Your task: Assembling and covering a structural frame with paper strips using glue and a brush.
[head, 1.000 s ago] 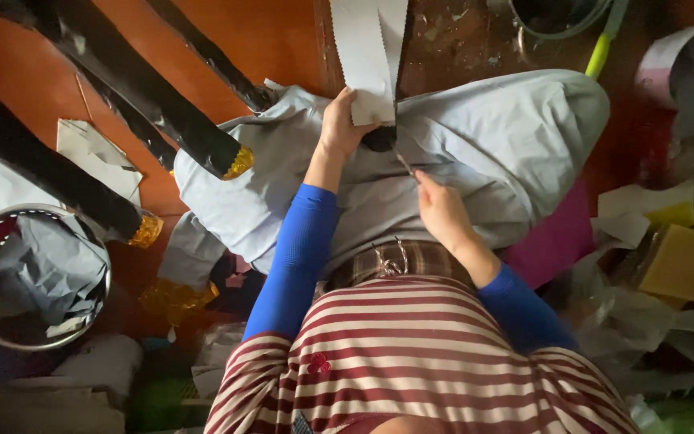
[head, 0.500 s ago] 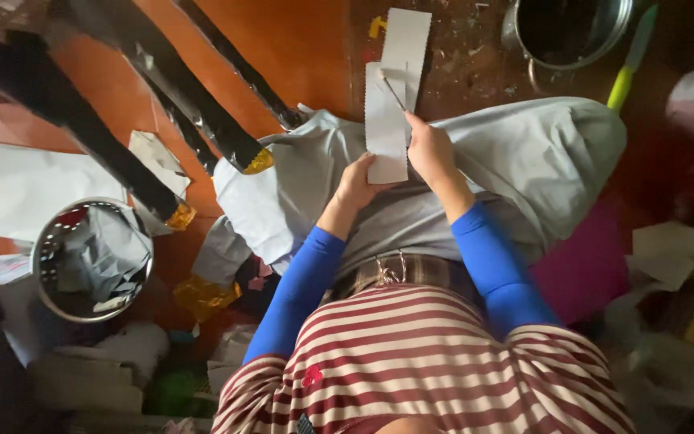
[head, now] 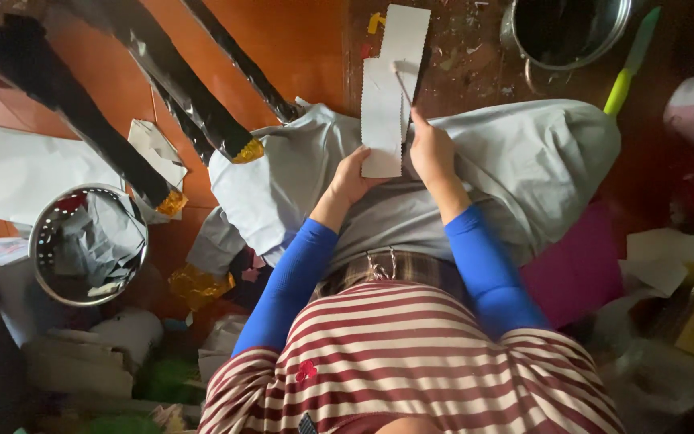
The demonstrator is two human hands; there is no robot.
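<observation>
Fingers of the left hand (head: 353, 178) pinch the bottom edge of a white paper strip (head: 389, 84), which stands up over the person's lap. Fingers of the right hand (head: 431, 149) are closed around a thin tool (head: 402, 83) that touches the strip. A grey cloth (head: 524, 157) covers the lap. A metal pot (head: 565, 30) sits on the floor nearby.

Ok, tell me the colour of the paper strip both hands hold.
White, with a zigzag left edge; the paper strip shows in the head view.
</observation>
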